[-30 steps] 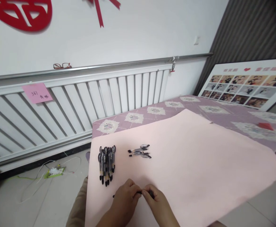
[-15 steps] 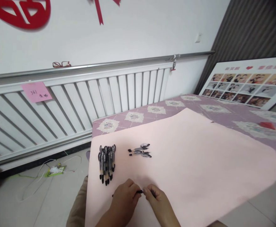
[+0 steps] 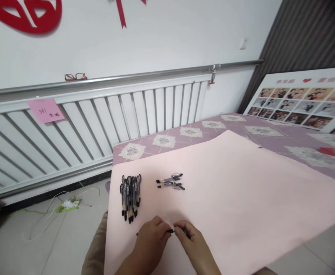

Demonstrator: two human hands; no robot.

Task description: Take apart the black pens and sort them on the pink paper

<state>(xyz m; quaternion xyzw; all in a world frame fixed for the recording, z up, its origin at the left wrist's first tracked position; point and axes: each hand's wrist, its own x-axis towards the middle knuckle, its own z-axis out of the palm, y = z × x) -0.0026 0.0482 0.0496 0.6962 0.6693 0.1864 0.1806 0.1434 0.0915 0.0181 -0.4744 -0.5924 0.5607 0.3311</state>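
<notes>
My left hand [image 3: 152,236] is closed around a black pen [image 3: 171,230], most of which the fingers hide; one dark end sticks out to the left. The fingertips of my right hand [image 3: 188,235] pinch at the pen's right end. Something dark also shows within the curl of the right fingers, but I cannot make out what it is. Ahead and to the left lies a pile of black-and-clear gel pens [image 3: 130,198]. Straight beyond my hands rests a small group of pens and loose caps [image 3: 170,181], lying crosswise.
Pink paper [image 3: 241,191] covers much of the table, over a purple patterned tablecloth [image 3: 190,131]. A white radiator [image 3: 144,114] runs along the wall. A power strip [image 3: 68,205] with cables lies on the floor at left. A photo board [image 3: 301,99] leans at the far right.
The view has shifted very slightly. Both hands stay together on the pen with almost the same grip, and the pens on the paper lie as before.
</notes>
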